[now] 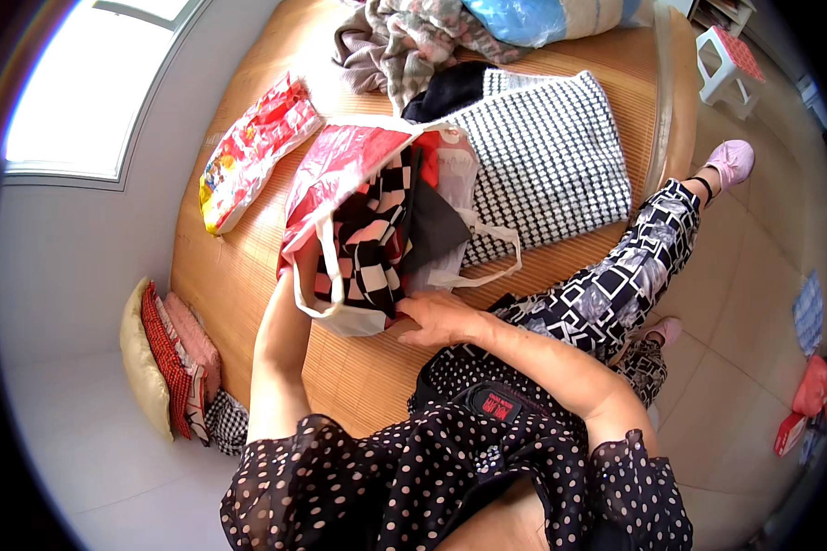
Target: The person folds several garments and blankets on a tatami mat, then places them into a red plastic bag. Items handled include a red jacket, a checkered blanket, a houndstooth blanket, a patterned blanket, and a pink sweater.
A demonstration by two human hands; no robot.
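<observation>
- Head view: the right hand (439,317) lies flat on the near edge of the bag (340,197), fingers together and pressed onto the checked cloth (372,257) that fills the bag's mouth.
- Left hand (289,275) is hidden behind the bag's left side; I cannot tell how its fingers are set. The forearm runs up from the lower edge along the mat (248,275).
- The bag, red and white plastic with white loop handles, sits on the mat just ahead of the right fingers, its mouth open toward the person.
- Beyond the fingertips a houndstooth cloth (551,156) lies flat, reaching the bed's right edge.
- Left of the bag, apart from it, a snack packet (253,151) lies near the mat's left edge.
- Bare mat shows between bag and packet, and below the fingers toward the body.
- Pillows (170,363) lean below the mat's left edge.
</observation>
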